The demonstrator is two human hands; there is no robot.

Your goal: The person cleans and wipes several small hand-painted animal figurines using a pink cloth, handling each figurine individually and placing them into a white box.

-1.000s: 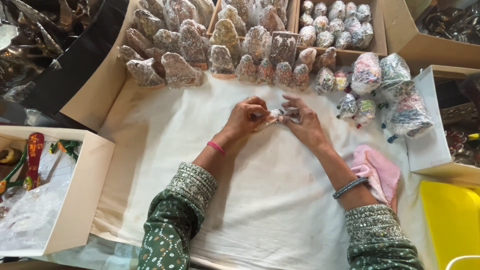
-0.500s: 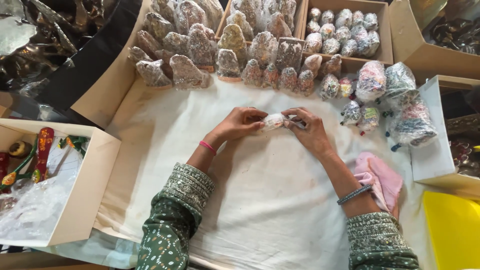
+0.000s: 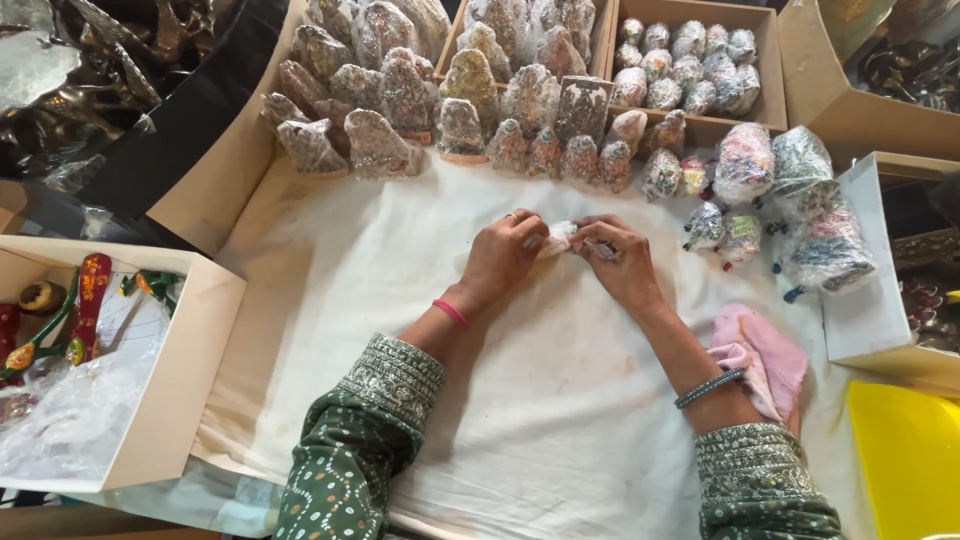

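Pink cloth (image 3: 765, 355) by right forearm. Left hand (image 3: 500, 255) and right hand (image 3: 622, 262) both pinched closed on a small wrapped bundle (image 3: 560, 237), whitish, crinkly, probably plastic film, mid white cloth (image 3: 400, 260). Beyond: rows of wrapped figurines (image 3: 455, 120).

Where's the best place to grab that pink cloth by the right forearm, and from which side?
Probably the pink cloth's outer bunched edge, approached from the right, toward the white box. It lies crumpled on the white sheet with raised folds there, while the right forearm covers its inner edge. Both the left hand and right hand are busy with a small wrapped piece.
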